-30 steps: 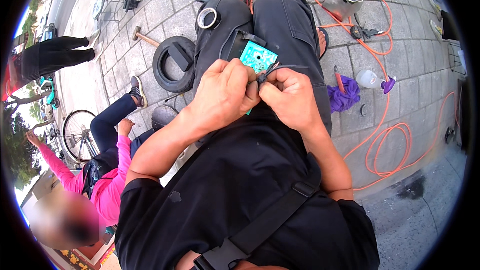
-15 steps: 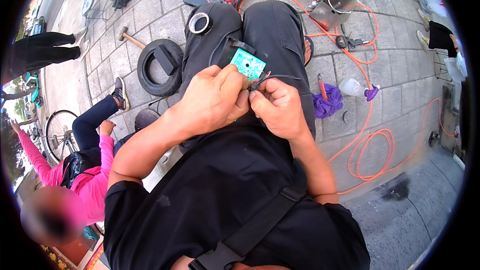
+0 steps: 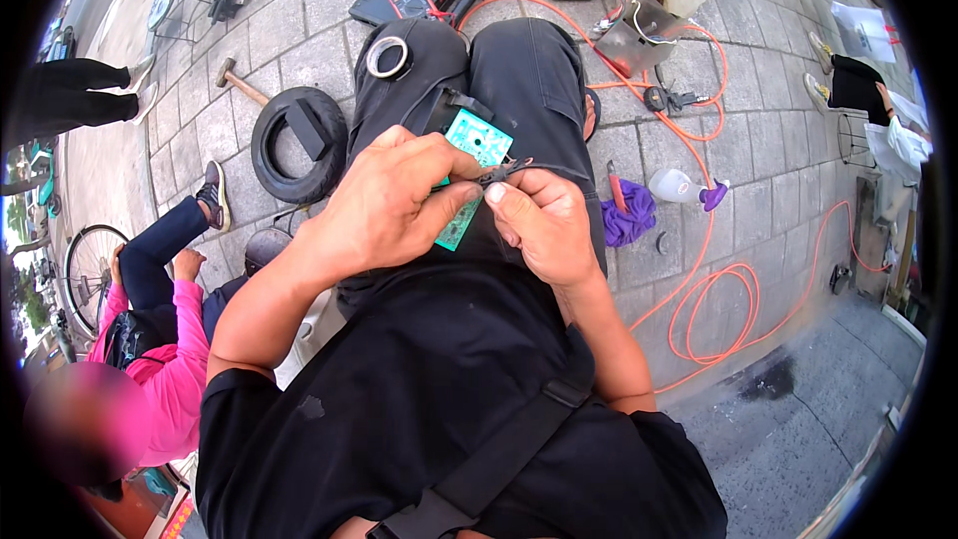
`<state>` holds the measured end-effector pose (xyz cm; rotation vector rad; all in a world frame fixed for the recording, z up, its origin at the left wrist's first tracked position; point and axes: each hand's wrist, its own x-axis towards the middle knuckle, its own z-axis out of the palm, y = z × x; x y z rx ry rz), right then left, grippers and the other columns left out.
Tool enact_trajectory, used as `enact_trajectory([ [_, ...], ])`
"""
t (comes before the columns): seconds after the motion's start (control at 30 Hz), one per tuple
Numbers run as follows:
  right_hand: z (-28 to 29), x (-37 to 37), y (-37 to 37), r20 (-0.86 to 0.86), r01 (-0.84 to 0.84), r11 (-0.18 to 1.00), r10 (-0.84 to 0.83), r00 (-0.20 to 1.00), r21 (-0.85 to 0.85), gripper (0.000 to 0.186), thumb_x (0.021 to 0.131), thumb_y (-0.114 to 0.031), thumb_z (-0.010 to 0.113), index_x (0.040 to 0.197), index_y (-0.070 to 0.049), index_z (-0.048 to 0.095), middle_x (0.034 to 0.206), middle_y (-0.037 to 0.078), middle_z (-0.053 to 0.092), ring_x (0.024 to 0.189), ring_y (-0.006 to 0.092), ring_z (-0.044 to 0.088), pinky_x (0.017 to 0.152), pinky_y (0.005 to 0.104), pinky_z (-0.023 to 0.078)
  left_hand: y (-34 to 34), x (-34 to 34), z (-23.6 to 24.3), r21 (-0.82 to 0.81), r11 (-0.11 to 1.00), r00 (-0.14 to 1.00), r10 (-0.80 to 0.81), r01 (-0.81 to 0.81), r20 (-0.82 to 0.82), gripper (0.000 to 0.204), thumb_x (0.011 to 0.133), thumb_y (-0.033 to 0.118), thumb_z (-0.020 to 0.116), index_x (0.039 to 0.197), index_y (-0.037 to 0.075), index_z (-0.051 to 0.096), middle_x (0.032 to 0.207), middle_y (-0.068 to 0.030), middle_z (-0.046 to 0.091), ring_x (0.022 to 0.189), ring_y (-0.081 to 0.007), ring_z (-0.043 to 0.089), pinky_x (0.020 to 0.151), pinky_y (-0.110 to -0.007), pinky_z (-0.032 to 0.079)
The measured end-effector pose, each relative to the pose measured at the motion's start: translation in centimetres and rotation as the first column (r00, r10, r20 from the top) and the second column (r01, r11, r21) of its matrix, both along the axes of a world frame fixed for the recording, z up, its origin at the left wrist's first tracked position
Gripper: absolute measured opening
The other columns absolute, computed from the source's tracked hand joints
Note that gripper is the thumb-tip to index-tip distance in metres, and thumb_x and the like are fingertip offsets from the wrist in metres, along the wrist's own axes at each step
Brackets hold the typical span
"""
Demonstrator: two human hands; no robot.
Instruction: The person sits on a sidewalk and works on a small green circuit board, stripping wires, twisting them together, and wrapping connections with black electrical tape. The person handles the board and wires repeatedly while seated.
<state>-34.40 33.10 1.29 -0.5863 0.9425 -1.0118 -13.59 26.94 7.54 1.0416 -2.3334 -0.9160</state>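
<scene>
Over the lap, the left hand (image 3: 384, 210) curls around a flat green circuit board (image 3: 471, 165), fingers closed on its edge; the right hand (image 3: 544, 225) pinches a small dark part (image 3: 502, 175) against it. Beyond, a tape ring (image 3: 387, 57) sits on the knee, and a rubber tyre (image 3: 297, 144) and looped orange cable (image 3: 718, 309) lie on stone paving

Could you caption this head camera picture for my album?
Seated person's left hand holds a green circuit board while the right hand pinches its wires.
</scene>
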Motion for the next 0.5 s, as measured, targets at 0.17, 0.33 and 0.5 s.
enact_trajectory([
  [0.17,-0.1,1.1,-0.3,-0.084,0.087,0.996,-0.084,0.993,0.032,0.021,0.103,-0.01,0.064,0.085,0.001,0.067,0.069,-0.004,0.058,0.061,0.0011,0.047,0.052,0.0241,0.034,-0.1,0.1,-0.6,0.011,0.999,0.999,0.05,-0.05,0.021,0.018,0.088,0.005,0.08,0.106,0.007,0.074,0.087,-0.0065,0.07,0.075,-0.0277,0.062,0.075,-0.039,0.044],
  [0.33,-0.6,1.5,-0.7,-0.146,0.096,0.994,-0.087,0.985,0.058,0.02,0.103,-0.009,0.062,0.086,0.001,0.067,0.07,-0.006,0.057,0.062,0.0006,0.045,0.052,0.0249,0.034,0.1,-0.4,-1.2,-0.254,0.966,0.999,0.048,-0.044,0.009,0.024,0.087,0.003,0.08,0.11,0.008,0.077,0.089,-0.0052,0.072,0.076,-0.0233,0.066,0.073,-0.036,0.045],
  [0.5,1.9,1.3,-1.3,-0.128,0.032,0.997,-0.023,0.991,0.063,0.019,0.104,-0.01,0.063,0.092,0.003,0.071,0.075,-0.006,0.059,0.065,-0.0002,0.045,0.055,0.0234,0.035,-0.1,-0.1,-1.6,-0.385,0.922,0.998,0.052,-0.04,0.022,0.025,0.085,0.002,0.081,0.109,0.005,0.075,0.09,-0.0055,0.073,0.074,-0.0229,0.066,0.071,-0.037,0.046],
])
